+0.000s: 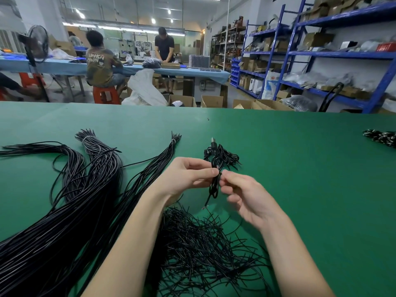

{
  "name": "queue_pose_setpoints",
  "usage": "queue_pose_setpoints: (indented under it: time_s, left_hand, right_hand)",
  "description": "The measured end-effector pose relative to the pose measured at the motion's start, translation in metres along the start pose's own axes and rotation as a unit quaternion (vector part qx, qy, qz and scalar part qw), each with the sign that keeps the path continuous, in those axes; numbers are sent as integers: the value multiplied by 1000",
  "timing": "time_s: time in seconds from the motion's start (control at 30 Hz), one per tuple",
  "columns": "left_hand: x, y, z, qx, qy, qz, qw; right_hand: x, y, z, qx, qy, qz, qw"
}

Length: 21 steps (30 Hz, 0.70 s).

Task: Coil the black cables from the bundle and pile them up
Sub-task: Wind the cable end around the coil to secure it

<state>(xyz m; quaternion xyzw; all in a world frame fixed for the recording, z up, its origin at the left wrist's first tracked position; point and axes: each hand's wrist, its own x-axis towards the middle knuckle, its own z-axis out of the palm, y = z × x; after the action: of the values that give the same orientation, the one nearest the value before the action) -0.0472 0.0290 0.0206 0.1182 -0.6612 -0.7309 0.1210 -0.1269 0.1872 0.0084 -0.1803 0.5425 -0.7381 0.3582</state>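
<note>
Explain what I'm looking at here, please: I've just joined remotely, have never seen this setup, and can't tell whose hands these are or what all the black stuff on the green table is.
There is no machine: one head-worn camera looks down at a person's own bare hands. The left hand and right hand together pinch a small coiled black cable above the green table. Just beyond the hands lies a small pile of coiled cables. To the left lie long bundles of straight black cables. Near the wrists is a loose heap of short thin black strands, possibly ties. Other people work at a blue table behind.
</note>
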Motion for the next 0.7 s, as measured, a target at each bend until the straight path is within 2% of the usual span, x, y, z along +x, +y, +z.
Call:
queue_pose_setpoints:
  time_s: [0.07,0.17,0.23,0.33,0.4,0.5,0.57,0.6,0.63,0.7]
  left_hand:
    - [-1,1,1,-16,2,-26,1000]
    - [0,0,1,-77,18,-68,995]
    - [0,0,0,-99,14,-82,992]
    - [-1,0,-1,-107,-6,-99,989]
    - [-2,0,-2,-107,-21,-110,988]
    - [-2,-1,-1,-117,-35,-125,985]
    - [-1,-1,-1,-129,-40,-117,984]
    - [-1,-1,-1,-131,-43,-106,985]
    - [-2,-1,0,-132,-45,-95,986]
    - [-2,-2,2,-142,-39,-72,986]
  right_hand:
    - [1,-2,-2,-24,-5,16,1000]
    - [0,-1,-5,-184,23,-91,978]
    - [0,1,-7,-283,43,-194,938]
    - [2,2,-10,-419,49,-331,844]
    - [2,1,-13,-458,42,-374,805]
    - [1,0,-14,-486,44,-412,770]
    - [0,2,-11,-462,60,-425,776]
    - [0,4,-9,-437,73,-421,792]
    - [0,5,-6,-401,86,-404,818]
    - [1,7,1,-286,103,-331,894]
